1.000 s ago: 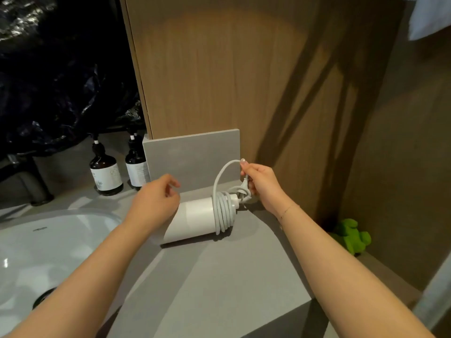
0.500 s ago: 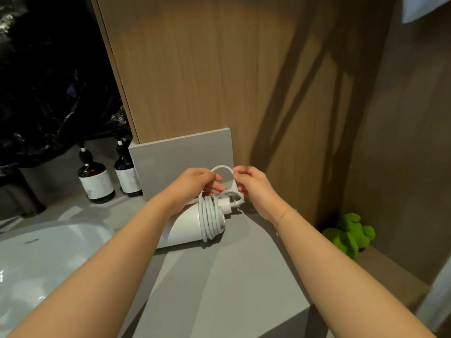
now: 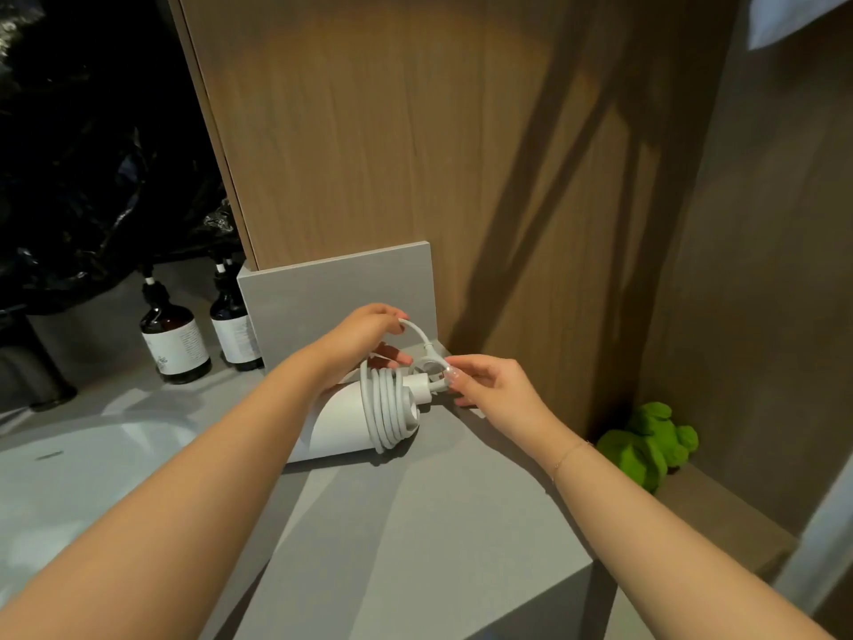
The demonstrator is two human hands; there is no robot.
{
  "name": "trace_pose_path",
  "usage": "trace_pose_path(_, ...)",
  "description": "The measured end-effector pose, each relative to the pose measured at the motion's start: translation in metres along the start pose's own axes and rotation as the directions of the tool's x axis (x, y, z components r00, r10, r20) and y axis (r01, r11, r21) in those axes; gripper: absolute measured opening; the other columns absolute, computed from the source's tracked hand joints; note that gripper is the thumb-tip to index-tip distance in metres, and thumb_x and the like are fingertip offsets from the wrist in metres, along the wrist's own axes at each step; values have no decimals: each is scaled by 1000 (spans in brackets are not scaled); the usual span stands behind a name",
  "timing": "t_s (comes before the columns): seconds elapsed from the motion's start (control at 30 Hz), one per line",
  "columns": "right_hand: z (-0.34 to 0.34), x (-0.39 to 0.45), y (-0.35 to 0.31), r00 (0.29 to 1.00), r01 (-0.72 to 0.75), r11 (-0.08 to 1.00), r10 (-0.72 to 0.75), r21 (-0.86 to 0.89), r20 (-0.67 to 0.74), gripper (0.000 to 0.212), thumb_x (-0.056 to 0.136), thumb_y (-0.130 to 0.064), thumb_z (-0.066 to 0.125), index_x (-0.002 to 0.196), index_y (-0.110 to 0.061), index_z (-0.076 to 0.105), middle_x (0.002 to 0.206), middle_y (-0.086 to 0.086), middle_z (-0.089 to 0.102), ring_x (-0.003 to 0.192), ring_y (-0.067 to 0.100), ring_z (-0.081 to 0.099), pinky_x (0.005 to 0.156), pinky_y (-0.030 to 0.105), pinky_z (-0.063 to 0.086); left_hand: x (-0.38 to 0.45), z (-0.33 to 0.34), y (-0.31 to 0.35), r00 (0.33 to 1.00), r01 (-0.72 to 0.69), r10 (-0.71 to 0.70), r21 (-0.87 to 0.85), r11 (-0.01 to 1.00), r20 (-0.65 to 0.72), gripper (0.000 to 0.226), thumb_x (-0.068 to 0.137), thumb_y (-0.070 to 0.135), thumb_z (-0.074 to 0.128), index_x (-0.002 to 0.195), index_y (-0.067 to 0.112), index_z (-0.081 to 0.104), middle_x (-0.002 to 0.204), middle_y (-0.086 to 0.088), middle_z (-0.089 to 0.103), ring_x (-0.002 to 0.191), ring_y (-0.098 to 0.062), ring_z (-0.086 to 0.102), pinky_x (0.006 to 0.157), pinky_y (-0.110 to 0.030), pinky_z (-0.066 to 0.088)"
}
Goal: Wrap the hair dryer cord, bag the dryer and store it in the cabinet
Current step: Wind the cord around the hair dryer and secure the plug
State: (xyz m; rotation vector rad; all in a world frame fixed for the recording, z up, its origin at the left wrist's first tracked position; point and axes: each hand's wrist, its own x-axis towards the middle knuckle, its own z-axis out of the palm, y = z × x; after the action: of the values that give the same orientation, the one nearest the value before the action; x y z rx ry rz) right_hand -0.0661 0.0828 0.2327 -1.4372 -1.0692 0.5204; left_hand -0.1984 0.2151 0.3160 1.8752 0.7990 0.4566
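A white hair dryer [image 3: 339, 424] lies on its side on the grey counter [image 3: 415, 524], its white cord [image 3: 387, 408] coiled several turns around the handle end. My left hand [image 3: 364, 339] pinches the free loop of the cord just above the coil. My right hand [image 3: 489, 385] holds the plug end of the cord beside the dryer's tip. No bag or cabinet opening is in view.
Two dark pump bottles [image 3: 175, 334] stand at the back left beside a grey tile upstand [image 3: 332, 288]. A white basin [image 3: 69, 491] lies at the left. A wood panel [image 3: 415, 131] rises behind. A green plush toy [image 3: 646, 445] sits on a lower ledge at the right.
My left hand left the dryer body and took hold of the cord loop. My right hand dropped from the loop's top to the plug end beside the dryer's tip.
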Motion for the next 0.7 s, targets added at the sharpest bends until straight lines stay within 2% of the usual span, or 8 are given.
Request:
trace_pose_path(0.1, 0, 1, 0, 1000, 8, 1000, -8, -9, 9, 26, 92, -20, 64, 117, -14, 68, 102, -3, 72, 94, 13, 69, 81, 21, 57, 10, -1, 5, 996, 36, -40, 47, 998, 83, 36, 92, 33, 63, 118, 10, 53, 119, -14, 66, 99, -29, 70, 93, -44, 56)
trace_pose_path(0.2, 1, 0, -1, 999, 22, 999, -21, -27, 25, 24, 92, -17, 62, 115, -14, 69, 96, -8, 71, 88, 8, 68, 75, 15, 55, 18, 1, 6, 981, 64, -69, 32, 997, 179, 35, 86, 28, 72, 110, 12, 53, 116, -17, 70, 101, -30, 69, 93, -44, 54)
trace_pose_path(0.3, 3, 2, 2, 1000, 28, 996, -29, -80, -12, 23, 94, -16, 60, 115, -13, 69, 100, -1, 72, 91, 12, 68, 75, 15, 55, 25, 3, 0, 985, 61, -57, -21, 998, 161, 14, 94, 13, 61, 108, 12, 59, 113, -15, 72, 104, -32, 70, 96, -45, 54)
trace_pose_path(0.37, 6, 4, 3, 999, 32, 993, -36, -117, -34, 22, 95, -15, 58, 114, -13, 68, 100, 0, 71, 91, 13, 68, 77, 16, 55, 28, 5, -3, 992, 50, -43, -57, 997, 119, 12, 98, 9, 54, 105, 12, 64, 110, -16, 72, 100, -31, 71, 94, -43, 56)
trace_pose_path(0.53, 9, 6, 2, 998, 33, 994, -38, -101, -50, 19, 95, -10, 57, 111, -10, 68, 97, 2, 70, 87, 13, 68, 70, 12, 54, 34, 8, -2, 989, 100, -92, -59, 993, 113, 14, 99, 9, 51, 99, 14, 65, 93, -10, 72, 77, -21, 72, 74, -32, 61)
trace_pose_path(0.63, 10, 6, 2, 998, 28, 997, -32, -78, -54, 19, 96, -7, 56, 110, -8, 68, 95, 1, 70, 84, 11, 68, 68, 11, 54, 35, 12, 1, 983, 153, -148, -39, 988, 104, 14, 99, 9, 51, 96, 13, 64, 91, -9, 71, 70, -20, 71, 66, -29, 61)
trace_pose_path(0.7, 12, 7, 0, 997, 18, 998, -22, -59, -68, 18, 95, -7, 56, 109, -8, 67, 92, -2, 68, 82, 9, 68, 66, 11, 53, 36, 12, 1, 977, 195, -189, -59, 979, 96, 14, 99, 8, 51, 95, 13, 64, 88, -9, 71, 59, -16, 70, 54, -26, 59)
